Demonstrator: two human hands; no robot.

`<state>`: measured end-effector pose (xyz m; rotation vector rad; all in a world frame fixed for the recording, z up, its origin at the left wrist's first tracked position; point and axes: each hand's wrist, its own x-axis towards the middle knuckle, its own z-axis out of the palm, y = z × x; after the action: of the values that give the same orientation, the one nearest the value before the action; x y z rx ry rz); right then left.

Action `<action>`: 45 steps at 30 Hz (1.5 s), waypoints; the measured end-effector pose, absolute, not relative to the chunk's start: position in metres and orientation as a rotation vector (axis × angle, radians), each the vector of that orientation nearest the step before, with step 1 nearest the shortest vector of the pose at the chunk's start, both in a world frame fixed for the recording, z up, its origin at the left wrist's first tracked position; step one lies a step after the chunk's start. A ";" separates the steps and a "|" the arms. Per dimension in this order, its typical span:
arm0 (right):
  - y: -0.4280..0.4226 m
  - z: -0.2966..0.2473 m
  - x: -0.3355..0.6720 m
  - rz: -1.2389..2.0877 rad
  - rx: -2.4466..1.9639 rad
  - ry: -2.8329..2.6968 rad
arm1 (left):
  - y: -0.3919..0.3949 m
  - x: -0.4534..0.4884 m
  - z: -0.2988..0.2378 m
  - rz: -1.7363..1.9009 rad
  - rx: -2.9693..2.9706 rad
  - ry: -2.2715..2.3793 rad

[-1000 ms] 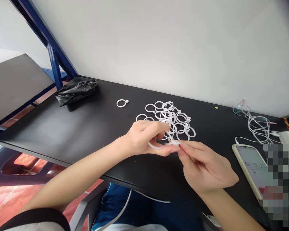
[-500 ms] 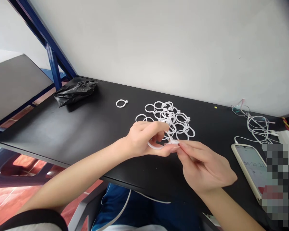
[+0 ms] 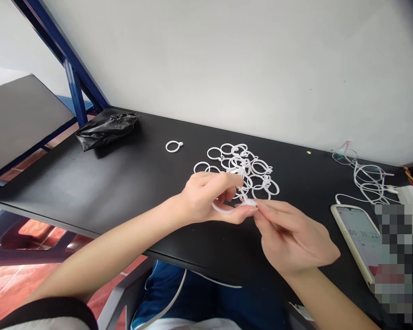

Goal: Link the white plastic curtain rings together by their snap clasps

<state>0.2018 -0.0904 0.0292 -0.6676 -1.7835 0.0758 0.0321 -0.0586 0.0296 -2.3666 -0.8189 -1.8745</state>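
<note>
Over the front part of the black table (image 3: 131,178), my left hand (image 3: 206,195) is closed around a white plastic curtain ring (image 3: 222,210), its arc showing below the curled fingers. My right hand (image 3: 296,238) pinches the small eyelet end of that same ring between thumb and fingertips; the fingertips partly hide this end. Just behind both hands lies a loose pile of white curtain rings (image 3: 242,162), several of them overlapping. One single curtain ring (image 3: 181,144) lies apart, to the left of the pile.
A crumpled black plastic bag (image 3: 106,130) sits at the back left. On the right are a phone (image 3: 356,233) showing a timer, a tangled white cable (image 3: 365,185) and eyeglasses (image 3: 344,156). A yellow speck (image 3: 309,152) lies near the white wall (image 3: 234,68).
The view has shifted very slightly. Both hands keep the same grip on the curtain ring, with only a tiny movement at the fingertips.
</note>
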 end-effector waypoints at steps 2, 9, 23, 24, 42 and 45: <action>-0.091 0.029 0.202 0.077 -0.668 -1.786 | -0.058 0.032 0.030 -1.875 -2.366 -0.816; -0.090 0.029 0.202 0.072 -0.662 -1.780 | -0.059 0.032 0.030 -1.878 -2.366 -0.816; -0.092 0.028 0.201 0.095 -0.695 -1.779 | -0.060 0.035 0.027 -1.918 -2.349 -0.856; -0.092 0.028 0.201 0.102 -0.695 -1.783 | -0.059 0.035 0.026 -1.916 -2.349 -0.853; -0.088 0.030 0.203 0.338 -0.640 -1.837 | -0.052 0.033 0.022 -1.933 -2.420 -0.771; -0.087 0.026 0.204 0.379 -0.612 -1.812 | -0.052 0.033 0.023 -1.920 -2.441 -0.783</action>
<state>0.2036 -0.0867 0.0257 -0.6124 -1.8124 0.3795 0.0327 -0.0518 0.0228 -2.4407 -0.7834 -1.9204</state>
